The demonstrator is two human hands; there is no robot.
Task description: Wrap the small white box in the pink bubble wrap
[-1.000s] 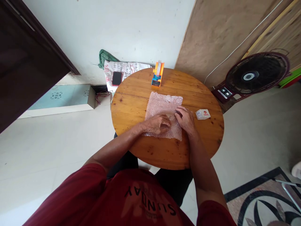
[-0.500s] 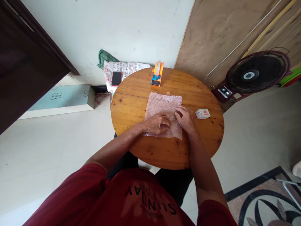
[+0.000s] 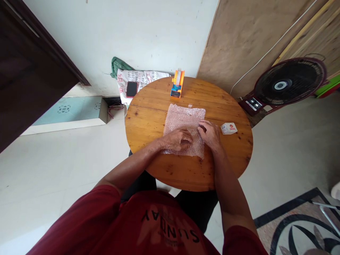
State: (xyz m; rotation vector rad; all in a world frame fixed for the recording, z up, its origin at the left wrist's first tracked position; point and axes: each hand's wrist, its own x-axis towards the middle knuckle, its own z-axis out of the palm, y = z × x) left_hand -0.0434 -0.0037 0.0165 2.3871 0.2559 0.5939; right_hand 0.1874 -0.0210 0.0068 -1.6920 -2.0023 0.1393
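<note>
— What's on your feed?

— I'm looking down on a round wooden table with a sheet of pink bubble wrap lying flat near its middle. Both hands are on the near half of the sheet.

— How are the hands set?

— The left hand is curled, knuckles up, with its fingertips tucked down into the wrap. From here I cannot tell whether it pinches a fold or only presses. The right hand lies on the sheet's right edge with bent fingers, close beside the left. I can't make out its grip either.

— Anything else on the table?

— Just right of the right hand there's a small white box with a red label, lying on the wood, apart from the wrap. At the far edge stands an orange and blue tape dispenser, a little beyond the sheet's far side.

— And off the table?

— On the far left, a dark phone rests on a printed sack against the wall. A floor fan stands to the far right.
</note>
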